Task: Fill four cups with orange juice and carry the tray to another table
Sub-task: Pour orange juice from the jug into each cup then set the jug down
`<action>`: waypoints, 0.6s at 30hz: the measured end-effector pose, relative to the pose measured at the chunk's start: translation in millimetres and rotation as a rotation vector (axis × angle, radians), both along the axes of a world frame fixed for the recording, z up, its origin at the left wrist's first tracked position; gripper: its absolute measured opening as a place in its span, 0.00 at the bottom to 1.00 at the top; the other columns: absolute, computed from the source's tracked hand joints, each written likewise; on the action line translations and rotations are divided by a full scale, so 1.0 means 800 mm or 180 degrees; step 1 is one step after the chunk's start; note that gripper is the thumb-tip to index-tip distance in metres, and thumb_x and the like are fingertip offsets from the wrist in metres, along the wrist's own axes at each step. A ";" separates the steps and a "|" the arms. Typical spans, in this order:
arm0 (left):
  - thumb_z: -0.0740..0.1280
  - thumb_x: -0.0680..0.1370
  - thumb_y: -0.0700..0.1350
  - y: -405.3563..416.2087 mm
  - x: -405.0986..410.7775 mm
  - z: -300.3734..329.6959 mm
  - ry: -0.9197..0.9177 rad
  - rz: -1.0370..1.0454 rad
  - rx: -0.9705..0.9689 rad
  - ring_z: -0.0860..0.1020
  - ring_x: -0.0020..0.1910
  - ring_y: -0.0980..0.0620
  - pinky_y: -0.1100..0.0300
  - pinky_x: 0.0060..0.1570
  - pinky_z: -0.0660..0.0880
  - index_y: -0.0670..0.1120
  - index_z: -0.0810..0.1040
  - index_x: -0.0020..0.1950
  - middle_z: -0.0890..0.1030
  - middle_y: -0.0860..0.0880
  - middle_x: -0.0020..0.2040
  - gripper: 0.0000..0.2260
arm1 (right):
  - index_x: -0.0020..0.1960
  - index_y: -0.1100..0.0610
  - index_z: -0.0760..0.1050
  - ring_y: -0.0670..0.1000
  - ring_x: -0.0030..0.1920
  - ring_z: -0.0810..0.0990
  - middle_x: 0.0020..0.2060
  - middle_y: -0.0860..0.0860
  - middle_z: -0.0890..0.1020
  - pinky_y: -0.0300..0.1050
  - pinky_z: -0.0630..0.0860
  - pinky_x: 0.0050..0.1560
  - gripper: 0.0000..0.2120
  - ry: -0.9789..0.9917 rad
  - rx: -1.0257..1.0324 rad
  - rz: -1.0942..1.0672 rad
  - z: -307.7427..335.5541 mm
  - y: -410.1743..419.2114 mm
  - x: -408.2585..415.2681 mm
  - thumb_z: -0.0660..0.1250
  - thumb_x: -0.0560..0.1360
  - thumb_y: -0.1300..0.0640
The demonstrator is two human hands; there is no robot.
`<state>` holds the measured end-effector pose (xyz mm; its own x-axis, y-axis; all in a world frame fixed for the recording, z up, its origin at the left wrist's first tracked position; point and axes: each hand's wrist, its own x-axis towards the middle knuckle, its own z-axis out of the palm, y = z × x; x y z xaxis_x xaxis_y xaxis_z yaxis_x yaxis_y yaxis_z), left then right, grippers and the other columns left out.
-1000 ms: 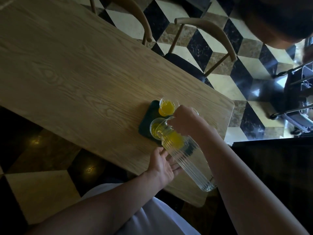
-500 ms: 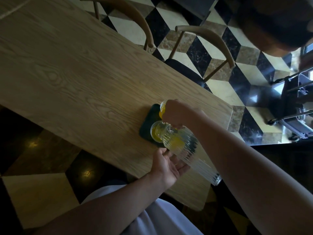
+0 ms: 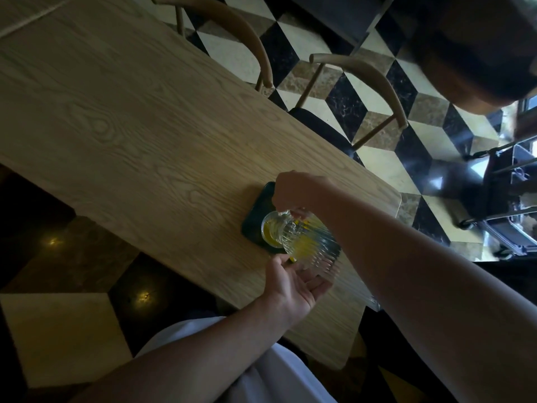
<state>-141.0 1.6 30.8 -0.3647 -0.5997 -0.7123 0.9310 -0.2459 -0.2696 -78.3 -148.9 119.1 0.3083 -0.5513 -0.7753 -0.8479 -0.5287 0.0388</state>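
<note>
Right hand (image 3: 293, 193) gripping tilted ribbed pitcher (image 3: 308, 245), left hand (image 3: 293, 283) open beneath it

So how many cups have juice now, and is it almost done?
I can't count filled cups: the right hand and ribbed glass jug hide most of the dark tray. Pouring is under way, with the jug tipped over the tray and the left hand beneath it. Left to do: finish filling, then carry the tray off this wooden table.
</note>
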 end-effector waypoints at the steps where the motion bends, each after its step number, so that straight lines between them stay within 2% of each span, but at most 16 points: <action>1: 0.53 0.82 0.55 0.000 -0.001 0.001 -0.0010 -0.0009 0.0014 0.84 0.48 0.35 0.42 0.53 0.78 0.36 0.79 0.58 0.85 0.34 0.47 0.25 | 0.36 0.61 0.74 0.49 0.26 0.79 0.28 0.53 0.80 0.37 0.73 0.27 0.11 0.0004 0.0001 -0.0022 -0.001 0.001 -0.001 0.63 0.77 0.60; 6: 0.53 0.81 0.55 0.003 -0.005 0.002 -0.0030 -0.0064 0.0033 0.81 0.56 0.34 0.40 0.62 0.75 0.35 0.79 0.59 0.85 0.33 0.52 0.26 | 0.40 0.62 0.78 0.47 0.20 0.77 0.27 0.53 0.80 0.35 0.72 0.24 0.08 -0.0044 -0.0078 -0.0235 -0.011 -0.003 -0.016 0.64 0.75 0.60; 9: 0.53 0.81 0.55 0.001 -0.006 0.004 -0.0087 -0.0093 0.0074 0.81 0.57 0.34 0.40 0.57 0.78 0.35 0.77 0.62 0.84 0.33 0.53 0.26 | 0.41 0.62 0.78 0.48 0.17 0.76 0.26 0.53 0.80 0.34 0.71 0.24 0.06 -0.0205 -0.0097 -0.0363 -0.009 -0.003 -0.023 0.63 0.73 0.62; 12: 0.53 0.81 0.56 -0.004 -0.007 0.003 -0.0189 -0.0073 0.0118 0.83 0.54 0.35 0.44 0.49 0.81 0.37 0.76 0.65 0.85 0.33 0.53 0.26 | 0.36 0.61 0.77 0.49 0.20 0.76 0.25 0.53 0.79 0.37 0.73 0.27 0.08 -0.0395 -0.0185 -0.0378 -0.003 -0.001 -0.026 0.63 0.72 0.62; 18: 0.51 0.81 0.53 -0.003 -0.007 0.009 -0.0508 -0.0174 0.0010 0.82 0.53 0.35 0.45 0.51 0.78 0.38 0.76 0.66 0.85 0.34 0.53 0.25 | 0.35 0.62 0.77 0.49 0.19 0.77 0.20 0.52 0.79 0.42 0.78 0.28 0.12 -0.0669 -0.0221 -0.0550 0.009 -0.012 -0.043 0.66 0.76 0.60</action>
